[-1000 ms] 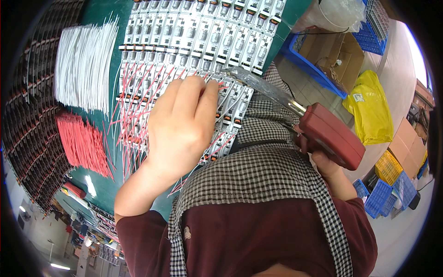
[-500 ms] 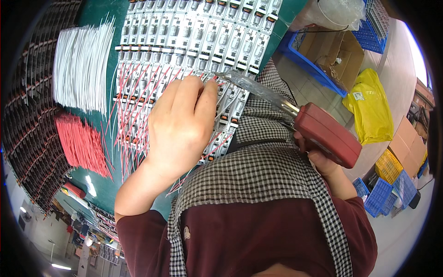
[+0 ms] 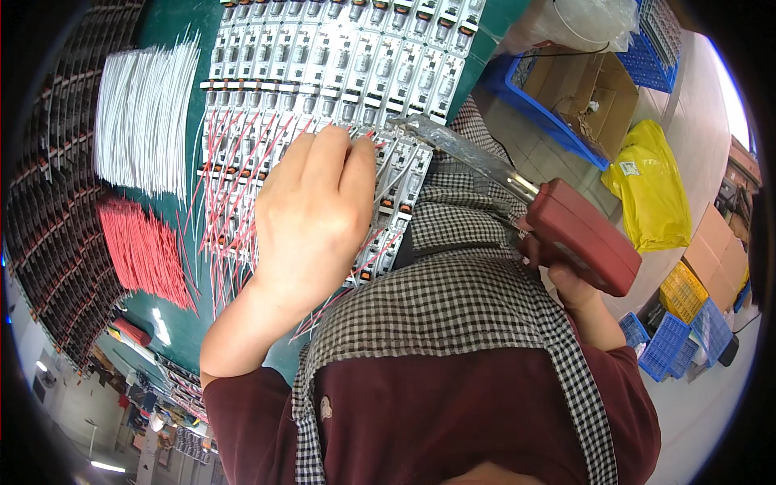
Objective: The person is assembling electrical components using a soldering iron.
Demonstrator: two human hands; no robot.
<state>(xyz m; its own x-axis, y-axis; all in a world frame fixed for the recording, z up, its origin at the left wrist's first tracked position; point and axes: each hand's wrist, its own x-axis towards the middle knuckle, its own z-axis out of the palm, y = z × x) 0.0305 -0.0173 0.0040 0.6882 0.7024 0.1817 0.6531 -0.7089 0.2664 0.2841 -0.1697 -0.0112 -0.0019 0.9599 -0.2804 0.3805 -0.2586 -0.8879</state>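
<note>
Head view, as I see it from the room; hours counted from the middle.

Item: left hand, ten o'clock, near the centre. Back uppermost, fingers bent and drawn together over the boards; fingertips partly hidden, so I cannot tell whether they pinch a wire.

Item: right hand, between three and four. Closed around the grip of a maroon-handled tool.

The tool's metal shaft, wrapped in clear film, slants toward twelve — its tip just beside the left fingertips, contact with the boards unclear.

Item: white circuit boards, in rows from eleven to twelve and down beneath the left hand, on a green surface.

Item: loose red wires, strewn over the boards at ten, some white ones among them.

Item: bundle of white wires, ten o'clock; bundle of red wires, nine, near it on the surface.

Item: checked apron, five o'clock, over a maroon shirt.

Item: blue crate holding a cardboard box, between one and two. Yellow bag, nearer three.
</note>
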